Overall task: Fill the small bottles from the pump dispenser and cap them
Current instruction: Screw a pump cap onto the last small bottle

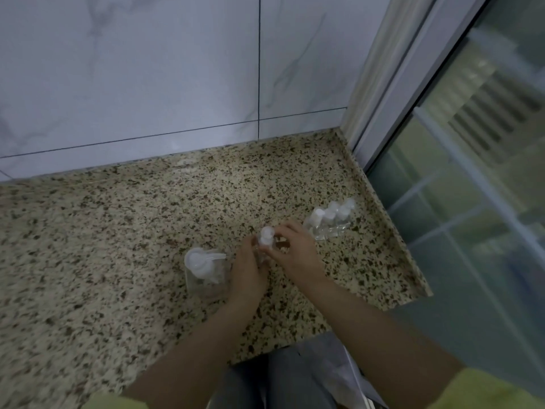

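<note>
Foreground: two bare forearms with yellow-green sleeves (498, 391) reach over a speckled granite counter (103, 246). Left to right on the counter: a clear pump dispenser (203, 268) stands upright, nozzle pointing right, just beside the left hand (246, 271). The left hand's fingers wrap the body of a small clear bottle (263, 249) held between both hands. The right hand (295, 249) pinches the bottle's white cap (267, 233) with curled fingertips. Further right, near the counter's edge, a cluster of capped small bottles (331, 219) lies apart from the hands. Behind: marbled wall tiles (147, 69).
</note>
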Tool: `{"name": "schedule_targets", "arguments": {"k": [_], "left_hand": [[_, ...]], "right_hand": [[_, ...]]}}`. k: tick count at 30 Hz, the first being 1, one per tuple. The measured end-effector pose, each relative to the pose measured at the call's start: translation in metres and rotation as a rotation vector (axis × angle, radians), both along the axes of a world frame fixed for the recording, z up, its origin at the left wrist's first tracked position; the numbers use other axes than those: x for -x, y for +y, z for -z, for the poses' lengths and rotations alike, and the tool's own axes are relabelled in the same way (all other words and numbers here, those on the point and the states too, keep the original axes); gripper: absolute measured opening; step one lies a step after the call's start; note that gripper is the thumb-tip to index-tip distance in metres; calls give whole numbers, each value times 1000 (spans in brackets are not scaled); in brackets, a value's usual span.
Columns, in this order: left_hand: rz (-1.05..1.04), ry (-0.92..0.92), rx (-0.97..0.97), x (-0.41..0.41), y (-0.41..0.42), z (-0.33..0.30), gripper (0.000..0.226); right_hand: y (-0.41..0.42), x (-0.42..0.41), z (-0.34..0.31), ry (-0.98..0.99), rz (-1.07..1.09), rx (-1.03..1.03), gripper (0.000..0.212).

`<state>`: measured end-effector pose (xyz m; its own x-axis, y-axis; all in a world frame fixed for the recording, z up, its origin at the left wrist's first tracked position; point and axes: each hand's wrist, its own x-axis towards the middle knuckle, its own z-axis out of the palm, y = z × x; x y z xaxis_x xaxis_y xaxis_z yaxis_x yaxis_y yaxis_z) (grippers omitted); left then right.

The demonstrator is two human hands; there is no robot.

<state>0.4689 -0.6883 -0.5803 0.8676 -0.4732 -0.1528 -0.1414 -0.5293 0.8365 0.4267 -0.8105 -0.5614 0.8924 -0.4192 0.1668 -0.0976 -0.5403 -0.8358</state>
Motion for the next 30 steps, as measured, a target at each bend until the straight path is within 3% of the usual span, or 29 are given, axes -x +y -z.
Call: {"name": "schedule_targets", "arguments": {"k": [6, 9, 11, 15, 18, 22, 30], "left_hand": [[-53, 25, -48, -2, -6, -7, 22], [-79, 43, -79, -1, -9, -18, 34], [-78, 41, -84, -1, -10, -24, 44], [-78, 39, -115, 0, -12, -32, 36], [-63, 88, -162, -3, -14, -39, 40], [-46, 131, -183, -6, -16, -52, 52], [-14, 81, -155, -20, -19, -83, 54]], "right_hand": [[-8, 4, -7, 0, -67, 6, 31], [-12, 20, -23, 60, -122, 18, 54], [-18, 34, -40, 9, -102, 60, 54], [-49, 42, -72, -85, 19, 556, 52], [-79, 31, -79, 96, 16, 773, 57], [-98, 17, -79, 388, -162, 847, 51], [-100, -12, -84, 567, -276, 886, 20]]}}
